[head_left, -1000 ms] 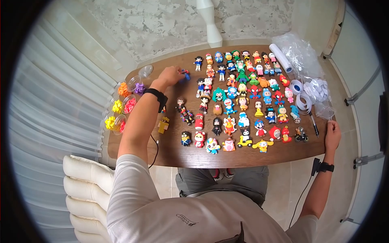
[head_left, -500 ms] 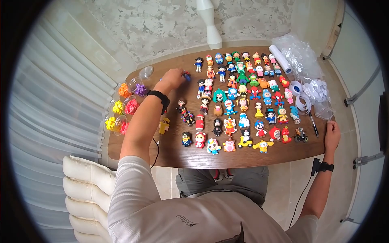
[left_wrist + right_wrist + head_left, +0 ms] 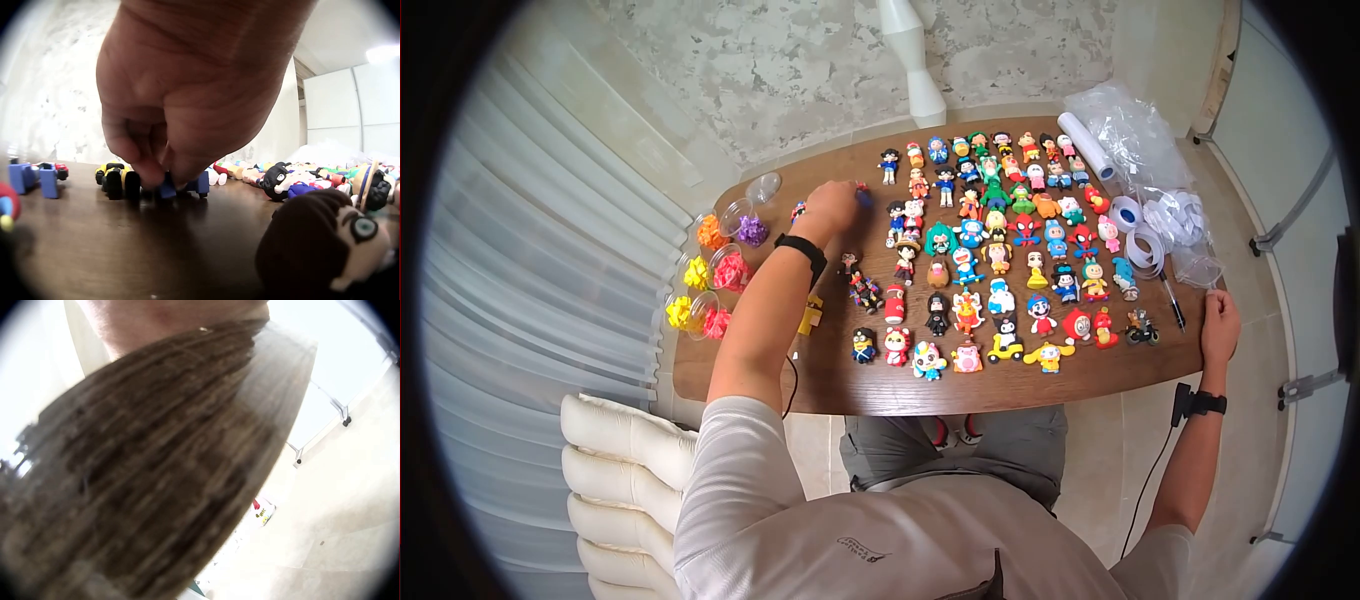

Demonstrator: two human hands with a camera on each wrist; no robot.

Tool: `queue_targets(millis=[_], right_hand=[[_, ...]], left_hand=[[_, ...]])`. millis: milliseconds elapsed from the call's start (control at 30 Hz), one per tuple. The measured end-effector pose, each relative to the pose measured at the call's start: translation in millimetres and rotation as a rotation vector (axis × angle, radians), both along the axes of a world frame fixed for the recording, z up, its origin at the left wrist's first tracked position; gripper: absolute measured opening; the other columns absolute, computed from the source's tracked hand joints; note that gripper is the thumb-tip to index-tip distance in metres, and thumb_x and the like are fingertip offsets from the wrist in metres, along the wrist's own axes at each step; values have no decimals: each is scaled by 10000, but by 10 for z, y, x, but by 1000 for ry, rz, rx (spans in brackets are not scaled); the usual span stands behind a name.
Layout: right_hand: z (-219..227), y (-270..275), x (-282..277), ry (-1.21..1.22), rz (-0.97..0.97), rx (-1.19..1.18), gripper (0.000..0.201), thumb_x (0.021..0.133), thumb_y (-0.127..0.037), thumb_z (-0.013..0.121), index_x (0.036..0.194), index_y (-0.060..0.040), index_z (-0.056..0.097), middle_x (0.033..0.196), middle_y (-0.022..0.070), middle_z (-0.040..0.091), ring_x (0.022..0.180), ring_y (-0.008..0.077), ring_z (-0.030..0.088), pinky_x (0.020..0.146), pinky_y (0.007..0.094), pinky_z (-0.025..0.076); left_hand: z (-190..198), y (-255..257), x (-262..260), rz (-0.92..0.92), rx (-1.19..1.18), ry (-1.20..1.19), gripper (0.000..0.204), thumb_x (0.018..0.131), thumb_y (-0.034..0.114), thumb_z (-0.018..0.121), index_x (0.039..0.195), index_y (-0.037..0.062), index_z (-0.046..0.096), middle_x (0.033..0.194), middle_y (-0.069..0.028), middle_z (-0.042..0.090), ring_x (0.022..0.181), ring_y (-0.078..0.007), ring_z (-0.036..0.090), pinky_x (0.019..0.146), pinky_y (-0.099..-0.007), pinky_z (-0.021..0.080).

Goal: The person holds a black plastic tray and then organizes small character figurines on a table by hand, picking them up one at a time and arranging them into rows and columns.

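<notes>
My left hand [image 3: 832, 207] is over the left part of the table, fingertips down close to the wood. In the left wrist view its thumb and fingers pinch a small blue toy figure [image 3: 167, 189], mostly hidden by the fingers. A figure with black feet and yellow parts [image 3: 114, 178] lies beside the fingertips. Another blue-legged figure [image 3: 49, 181] lies farther left. Close to the wrist camera is a dark-haired figure's head [image 3: 306, 244]. My right hand [image 3: 1220, 325] rests at the table's right edge with no toy; in the right wrist view only part of it shows.
Rows of toy figures [image 3: 1000, 255] cover the middle of the table [image 3: 820, 385]. Clear cups with coloured pieces, such as pink ones [image 3: 730, 270], stand at left. At right lie a white roll [image 3: 1086, 146], clear plastic bags [image 3: 1135, 120], tape rolls [image 3: 1143, 248] and a pen [image 3: 1175, 303].
My left hand has shifted slightly toward my body and to the left, staying low by the blue figure. The head view has tilted a little. My right hand keeps its place at the edge.
</notes>
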State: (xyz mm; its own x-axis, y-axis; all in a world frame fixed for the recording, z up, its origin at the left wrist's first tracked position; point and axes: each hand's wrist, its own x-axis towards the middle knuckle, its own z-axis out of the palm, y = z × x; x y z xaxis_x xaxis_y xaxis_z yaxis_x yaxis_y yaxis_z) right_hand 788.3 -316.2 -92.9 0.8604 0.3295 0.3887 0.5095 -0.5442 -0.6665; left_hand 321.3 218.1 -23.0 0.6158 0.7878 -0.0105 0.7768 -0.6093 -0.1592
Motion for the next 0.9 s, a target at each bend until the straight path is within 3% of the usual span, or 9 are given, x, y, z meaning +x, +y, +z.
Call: queue_targets(millis=[167,433,533,633,733,900], right_hand=[[97,0,-63,66,-9,-57,294,978,-297,608,1042,-23,691,802,75,652,758,143,588,727,307,472],[19,5,-37,-9,4,18,268,969,-299,623,985,-38,681,688,20,566,651,117,509,634,303,431],[78,0,-90,4,5,-13,261,970,-282,614,997,-31,682,718,48,591,679,136,535,665,315,450],[49,-6,-58,-16,17,-15,256,967,-274,609,1007,-33,685,734,67,604,696,149,552,684,323,462],[32,-17,-43,2,17,-32,260,964,-277,610,1016,-34,689,744,79,616,706,158,567,697,327,469],[60,-6,-111,-47,2,-22,265,959,-281,618,988,-27,688,703,60,594,675,146,552,668,322,459]], left_hand=[[102,-88,55,-26,2,69,265,942,147,537,1112,77,728,1134,-183,722,1074,-348,690,923,-446,553],[206,-264,39,-44,-62,37,309,894,203,637,1163,52,662,1140,-185,707,1087,-365,667,932,-455,542],[182,-319,3,-61,-40,16,276,918,150,580,1149,178,728,1135,-157,714,1070,-348,679,898,-452,554],[208,-381,-63,-90,-81,52,366,879,183,641,1219,50,620,1161,-191,700,1090,-378,663,934,-465,533],[209,-457,-105,-67,-119,-3,358,903,129,595,1259,107,633,1165,-191,697,1102,-383,661,923,-466,536],[77,-399,-163,32,-261,-132,422,897,124,617,1317,106,573,1224,-215,667,1152,-397,632,958,-464,515]])
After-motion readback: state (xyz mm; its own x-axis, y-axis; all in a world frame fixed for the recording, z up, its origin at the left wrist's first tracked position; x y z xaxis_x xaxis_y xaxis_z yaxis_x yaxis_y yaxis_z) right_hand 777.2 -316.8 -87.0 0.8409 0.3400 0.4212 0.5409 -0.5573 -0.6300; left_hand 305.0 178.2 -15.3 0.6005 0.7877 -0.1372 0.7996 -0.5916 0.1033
